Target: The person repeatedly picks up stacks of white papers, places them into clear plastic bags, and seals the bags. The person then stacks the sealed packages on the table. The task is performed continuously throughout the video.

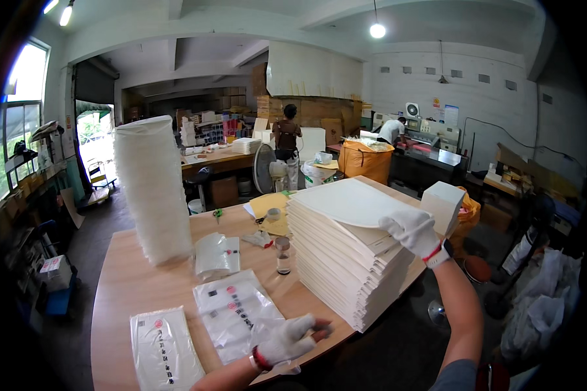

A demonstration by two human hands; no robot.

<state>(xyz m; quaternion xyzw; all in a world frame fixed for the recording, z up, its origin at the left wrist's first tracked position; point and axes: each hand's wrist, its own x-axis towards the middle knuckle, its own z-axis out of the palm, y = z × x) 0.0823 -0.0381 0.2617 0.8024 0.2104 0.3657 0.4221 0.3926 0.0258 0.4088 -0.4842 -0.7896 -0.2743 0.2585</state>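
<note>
A tall stack of white paper sheets (342,260) stands near the table's right side, its layers slightly uneven. My right hand (411,231), in a white glove, pinches the right edge of the top sheet (346,203), which bows up a little there. My left hand (288,340), in a white glove with bare fingertips, hovers at the table's front edge with its fingers apart and nothing visible in them. Beneath and beside it lies a clear plastic bag (238,313) with printing. Farther left is a filled printed packet (166,348).
A tall stack of thin clear bags (151,195) rises at the table's far left. A smaller packet (216,255), a clear jar (283,255), green-handled scissors (218,214) and a white box (442,205) share the table. Two people work beyond a floor fan (264,168).
</note>
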